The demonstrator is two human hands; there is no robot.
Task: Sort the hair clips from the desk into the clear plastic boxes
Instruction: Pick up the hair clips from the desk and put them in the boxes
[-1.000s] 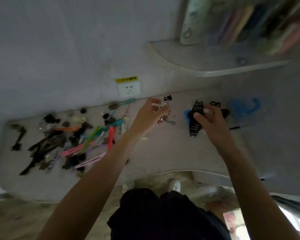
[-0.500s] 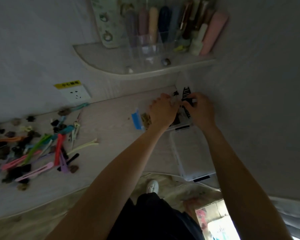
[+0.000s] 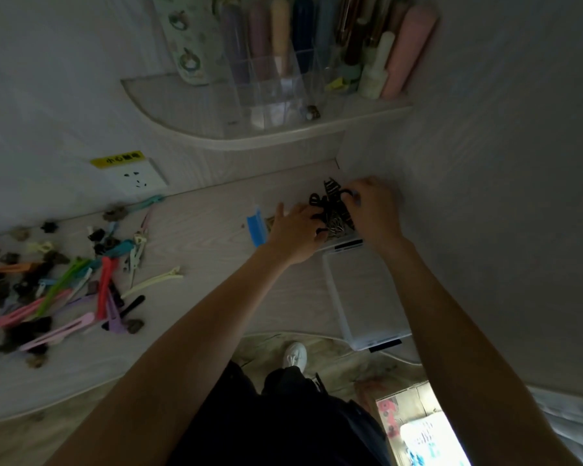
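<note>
pale wood-grain desk (image 3: 199, 230) against white wall (image 3: 48, 95), corner shelf (image 3: 249, 136) above.

Two hands: left hand (image 3: 295, 230), right hand (image 3: 372, 210); two clear boxes (image 3: 367, 297); one socket (image 3: 137, 178).

Two bare forearms reach forward, close together. The left hand (image 3: 295, 232) lies palm down, fingers spread and nearly straight. The right hand (image 3: 372, 210) sits just beside it, fingers curled downward, their tips blurred.
</note>
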